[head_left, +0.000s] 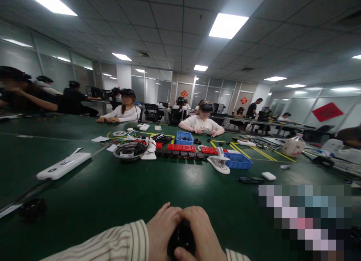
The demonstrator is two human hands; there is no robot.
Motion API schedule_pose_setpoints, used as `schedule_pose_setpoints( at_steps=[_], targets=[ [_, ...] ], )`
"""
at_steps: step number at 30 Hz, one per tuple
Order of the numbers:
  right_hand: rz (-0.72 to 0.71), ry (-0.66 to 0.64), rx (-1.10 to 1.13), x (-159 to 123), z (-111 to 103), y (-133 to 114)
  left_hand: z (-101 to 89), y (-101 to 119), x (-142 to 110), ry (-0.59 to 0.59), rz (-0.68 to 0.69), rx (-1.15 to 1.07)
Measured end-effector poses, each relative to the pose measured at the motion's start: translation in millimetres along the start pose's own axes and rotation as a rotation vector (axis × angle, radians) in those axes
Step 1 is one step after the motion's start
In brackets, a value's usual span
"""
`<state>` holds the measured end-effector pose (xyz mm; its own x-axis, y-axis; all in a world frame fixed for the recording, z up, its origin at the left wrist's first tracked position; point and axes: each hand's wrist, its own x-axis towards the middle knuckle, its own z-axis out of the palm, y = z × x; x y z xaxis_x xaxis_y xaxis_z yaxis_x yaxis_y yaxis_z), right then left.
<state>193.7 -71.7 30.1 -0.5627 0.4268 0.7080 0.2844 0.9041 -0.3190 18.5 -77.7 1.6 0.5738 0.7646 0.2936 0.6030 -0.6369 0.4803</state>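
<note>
At the green table (113,201), near side: one glossy black object (182,236), rounded, between left hand (160,229) and right hand (203,231), together, clasped about it. Not yet released; further progress cannot be told.

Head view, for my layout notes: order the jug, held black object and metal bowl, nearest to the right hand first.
1. Held black object, touching the right hand.
2. Metal bowl, ahead, left.
3. Jug, ahead, far right.
</note>
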Motion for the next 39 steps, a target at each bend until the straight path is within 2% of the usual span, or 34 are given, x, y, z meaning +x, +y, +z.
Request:
schedule_pose_setpoints(
  at_steps=[4,7,9,10,12,15,17,20,25,28,30,32,35,39],
  targets=[
    [0.037,-0.045,-0.042,-2.7,2.2,1.5,11.5,-3.9,3.0,0.138,-0.035,0.009],
    [0.099,-0.028,0.05,-5.4,-0.3,9.4,10.2,-6.1,4.6,0.23,-0.058,-0.069],
    [0.261,0.11,0.171,-7.0,-3.5,25.3,2.7,-13.5,5.9,0.372,-0.126,-0.222],
    [0.377,0.217,0.228,-7.2,-5.5,37.1,-2.3,-19.7,7.2,0.46,-0.189,-0.311],
    [0.539,0.365,0.248,-6.6,-9.5,65.6,-13.2,-36.1,11.3,0.563,-0.328,-0.396],
    [0.675,0.473,0.237,-3.7,-13.0,105.0,-25.8,-58.7,18.8,0.635,-0.528,-0.467],
    [0.717,0.492,0.24,-2.4,-12.3,116.4,-29.2,-64.1,21.9,0.646,-0.58,-0.488],
    [0.679,0.444,0.242,-2.7,-9.3,105.1,-27.7,-53.4,20.5,0.631,-0.51,-0.451],
    [0.428,0.211,0.266,-5.7,-12.9,49.7,-16.8,-9.5,5.6,0.543,-0.213,-0.326],
    [0.249,0.032,0.181,-6.0,-13.1,19.8,-7.6,12.4,-2.9,0.384,-0.094,-0.172],
    [0.182,-0.067,0.053,-6.2,-6.5,6.1,-2.9,19.8,-6.5,0.264,-0.073,-0.026],
    [0.219,-0.077,-0.052,-7.1,4.7,-0.4,-0.3,20.4,-7.4,0.202,-0.085,0.038],
    [0.262,-0.095,-0.195,-9.6,20.8,1.5,1.2,11.6,-4.1,0.127,-0.105,-0.001],
    [0.23,-0.189,-0.301,-10.4,23.9,9.2,4.0,-4.6,0.3,0.049,-0.123,-0.094]
  ],
)
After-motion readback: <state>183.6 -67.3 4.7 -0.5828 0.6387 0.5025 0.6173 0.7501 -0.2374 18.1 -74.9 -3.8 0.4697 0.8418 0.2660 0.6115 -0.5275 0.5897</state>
